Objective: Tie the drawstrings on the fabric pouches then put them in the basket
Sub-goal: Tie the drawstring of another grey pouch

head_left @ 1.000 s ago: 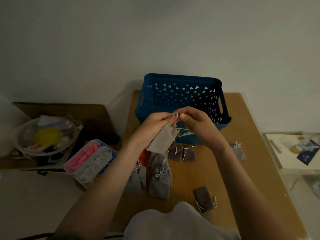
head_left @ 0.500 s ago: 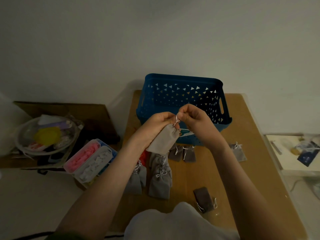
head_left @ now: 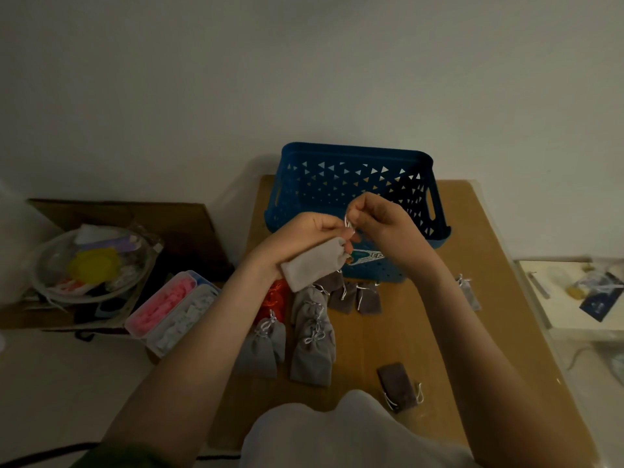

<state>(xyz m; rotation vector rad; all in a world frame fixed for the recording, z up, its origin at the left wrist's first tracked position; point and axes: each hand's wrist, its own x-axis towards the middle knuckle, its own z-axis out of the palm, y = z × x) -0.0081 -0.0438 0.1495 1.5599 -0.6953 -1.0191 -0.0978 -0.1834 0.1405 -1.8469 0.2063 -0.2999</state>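
I hold a light grey fabric pouch (head_left: 312, 265) in the air in front of the blue plastic basket (head_left: 354, 184). My left hand (head_left: 304, 236) grips the pouch at its neck. My right hand (head_left: 381, 221) pinches its white drawstring (head_left: 348, 224) just above the neck. Several more grey pouches (head_left: 312, 336) lie on the wooden table (head_left: 479, 298) below my hands, some with tied bows. Dark brown pouches lie at the basket's foot (head_left: 354, 297), and another dark pouch (head_left: 398, 386) lies near the front edge. One small grey pouch (head_left: 469, 292) lies to the right.
A red pouch (head_left: 275, 295) shows under my left wrist. Left of the table stand a clear box (head_left: 172, 312) of pink and white pieces and a round bowl (head_left: 91, 265) of odds and ends on cardboard. A low white shelf (head_left: 570, 295) is at the right.
My right hand has lifted a little and drawn the string up from the pouch's neck. The pouch has tilted flatter in my left hand. The camera has shifted slightly.
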